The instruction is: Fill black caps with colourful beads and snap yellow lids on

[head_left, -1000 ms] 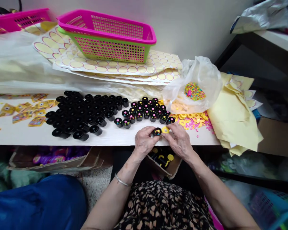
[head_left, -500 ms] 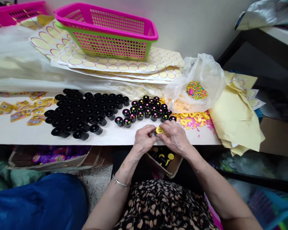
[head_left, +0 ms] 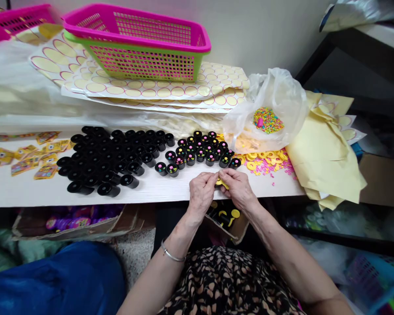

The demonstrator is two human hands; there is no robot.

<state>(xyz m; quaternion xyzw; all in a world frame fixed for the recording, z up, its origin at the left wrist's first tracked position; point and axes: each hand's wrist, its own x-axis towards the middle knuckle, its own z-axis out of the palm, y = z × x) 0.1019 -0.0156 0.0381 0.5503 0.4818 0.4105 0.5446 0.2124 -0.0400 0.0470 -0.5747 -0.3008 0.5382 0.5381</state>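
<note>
My left hand (head_left: 202, 192) and my right hand (head_left: 238, 189) meet at the table's front edge, both pinched round one small black cup with a yellow cap (head_left: 220, 181) on it. Just beyond them stands a cluster of black cups holding coloured beads (head_left: 200, 151). A bigger group of black cups without beads (head_left: 108, 159) covers the table to the left. Loose yellow rings and pink bits (head_left: 265, 161) lie to the right, beside a clear plastic bag of coloured beads (head_left: 268, 120).
A pink-and-green basket (head_left: 138, 41) rests on sheets of round stickers (head_left: 157, 89) at the back. Yellow paper sheets (head_left: 328, 153) hang over the right edge. Small yellow packets (head_left: 26, 155) lie at the left. A cardboard box with capped cups (head_left: 226, 218) sits under the table edge.
The yellow cap went from beside the bead-filled cup onto its top, and both hands closed tighter over it. The view shifted slightly.
</note>
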